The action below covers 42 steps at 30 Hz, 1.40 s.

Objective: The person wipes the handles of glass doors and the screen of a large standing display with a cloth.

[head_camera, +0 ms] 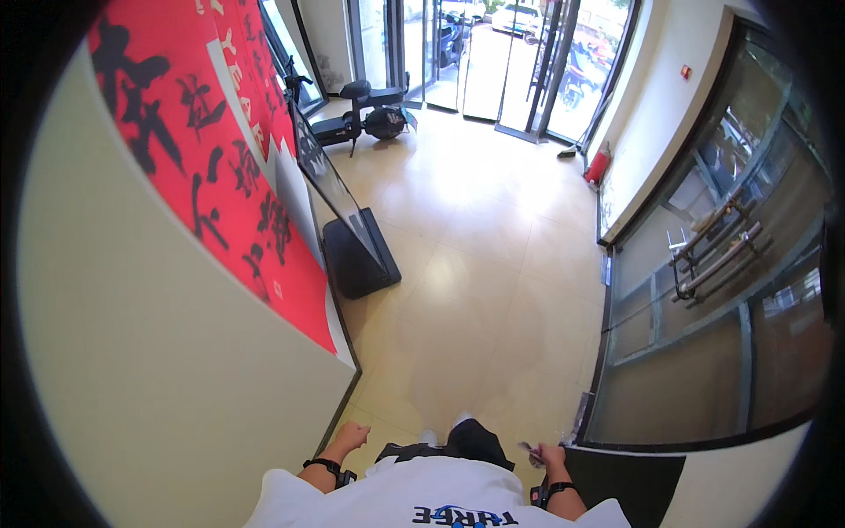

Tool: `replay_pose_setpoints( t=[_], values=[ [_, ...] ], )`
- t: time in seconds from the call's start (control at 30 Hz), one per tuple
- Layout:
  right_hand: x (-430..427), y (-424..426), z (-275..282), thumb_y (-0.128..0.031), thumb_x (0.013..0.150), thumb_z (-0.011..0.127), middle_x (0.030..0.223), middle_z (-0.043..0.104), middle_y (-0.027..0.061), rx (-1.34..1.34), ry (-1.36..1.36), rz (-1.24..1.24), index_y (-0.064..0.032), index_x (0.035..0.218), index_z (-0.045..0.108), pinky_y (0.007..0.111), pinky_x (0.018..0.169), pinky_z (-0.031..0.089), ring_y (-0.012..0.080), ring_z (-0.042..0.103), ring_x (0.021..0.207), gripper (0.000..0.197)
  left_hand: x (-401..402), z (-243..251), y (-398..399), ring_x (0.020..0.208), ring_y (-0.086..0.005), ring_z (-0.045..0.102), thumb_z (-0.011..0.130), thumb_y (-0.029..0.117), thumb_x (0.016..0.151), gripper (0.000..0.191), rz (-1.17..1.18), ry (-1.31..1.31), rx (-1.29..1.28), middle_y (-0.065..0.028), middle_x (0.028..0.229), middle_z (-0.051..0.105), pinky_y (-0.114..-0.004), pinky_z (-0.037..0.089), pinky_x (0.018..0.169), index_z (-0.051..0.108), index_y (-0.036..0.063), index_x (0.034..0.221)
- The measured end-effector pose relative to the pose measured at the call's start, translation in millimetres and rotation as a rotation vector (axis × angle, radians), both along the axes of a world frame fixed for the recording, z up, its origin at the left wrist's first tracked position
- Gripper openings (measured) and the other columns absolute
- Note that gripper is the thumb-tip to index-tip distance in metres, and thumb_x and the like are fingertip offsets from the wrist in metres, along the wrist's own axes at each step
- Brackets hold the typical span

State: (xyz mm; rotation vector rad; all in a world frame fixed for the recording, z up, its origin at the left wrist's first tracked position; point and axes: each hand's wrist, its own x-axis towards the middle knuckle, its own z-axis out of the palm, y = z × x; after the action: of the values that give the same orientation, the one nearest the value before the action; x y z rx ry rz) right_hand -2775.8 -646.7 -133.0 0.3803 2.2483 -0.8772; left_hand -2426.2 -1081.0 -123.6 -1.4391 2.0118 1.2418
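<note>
My left hand (352, 437) hangs at my side near the corner of the left wall, fingers curled closed with nothing seen in them. On the other side, my right hand (552, 455) grips a small, thin, crumpled item (530, 453), greyish purple; its kind is too small to tell. A black strap with a small device circles each wrist. Between my hands are my dark trousers and white shoes (428, 437) on the tiled floor (462, 317).
Along the left wall are a red calligraphy banner (244, 191) and a display stand on a black base (362, 257). An electric scooter (363, 119) stands farther on. Glass entrance doors (485, 72) lie ahead. At right are a fire extinguisher (598, 165) and glass doors with metal handles (719, 264).
</note>
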Motion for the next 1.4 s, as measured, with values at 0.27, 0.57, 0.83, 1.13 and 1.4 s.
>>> replay_pose_setpoints(
  t=[0.27, 0.57, 0.83, 1.13, 1.4],
  values=[
    [-115, -20, -129, -0.013, 0.092, 0.044, 0.06, 0.057, 0.0163, -0.289, -0.314, -0.226, 0.0017, 0.074, 0.054, 0.042, 0.037, 0.043, 0.0293, 0.063, 0.055, 0.025, -111, -40, -104, 0.055, -0.021, 0.064, 0.055, 0.037, 0.084, 0.041, 0.084, -0.008, 0.054, -0.0099, 0.058, 0.065, -0.035, 0.051, 0.058, 0.07, 0.0027, 0.066],
    [-382, -198, -178, -0.042, 0.075, 0.063, 0.103, 0.065, 0.0227, 0.332, -0.116, 0.837, -0.0016, 0.118, 0.058, 0.043, 0.074, 0.054, 0.031, 0.063, 0.098, 0.059, -228, -59, -204, 0.071, -0.0232, 0.068, 0.058, 0.015, 0.073, 0.037, 0.08, -0.118, -0.081, -0.0156, 0.085, 0.07, -0.036, 0.053, 0.07, 0.068, 0.0084, 0.108],
    [-554, -497, -54, -0.009, 0.063, 0.081, 0.08, 0.069, 0.0158, 0.095, 0.147, 0.368, 0.0007, 0.1, 0.067, 0.034, 0.059, 0.056, 0.022, 0.067, 0.067, 0.041, -378, -69, -320, 0.081, -0.0257, 0.068, 0.055, 0.011, 0.074, 0.042, 0.057, -0.054, -0.007, -0.0162, 0.094, 0.069, -0.035, 0.053, 0.072, 0.066, 0.0117, 0.114],
    [-675, -606, -36, -0.01, 0.066, 0.076, 0.096, 0.068, 0.0179, 0.377, -0.052, 0.523, -0.001, 0.121, 0.058, 0.035, 0.066, 0.057, 0.0237, 0.068, 0.078, 0.058, -499, -102, -480, 0.063, -0.0218, 0.066, 0.059, 0.02, 0.078, 0.02, 0.318, -0.007, 0.247, -0.011, 0.074, 0.069, -0.035, 0.052, 0.055, 0.071, 0.0036, 0.08],
    [-755, -738, -29, -0.021, 0.075, 0.067, 0.087, 0.068, 0.0201, 0.346, 0.022, 0.193, 0.0016, 0.091, 0.065, 0.04, 0.059, 0.055, 0.0305, 0.067, 0.075, 0.028, -652, -64, -681, 0.063, -0.0187, 0.064, 0.051, 0.009, 0.083, 0.021, 0.559, 0.182, 0.174, -0.0105, 0.076, 0.068, -0.032, 0.052, 0.058, 0.067, 0.0026, 0.094]
  ],
)
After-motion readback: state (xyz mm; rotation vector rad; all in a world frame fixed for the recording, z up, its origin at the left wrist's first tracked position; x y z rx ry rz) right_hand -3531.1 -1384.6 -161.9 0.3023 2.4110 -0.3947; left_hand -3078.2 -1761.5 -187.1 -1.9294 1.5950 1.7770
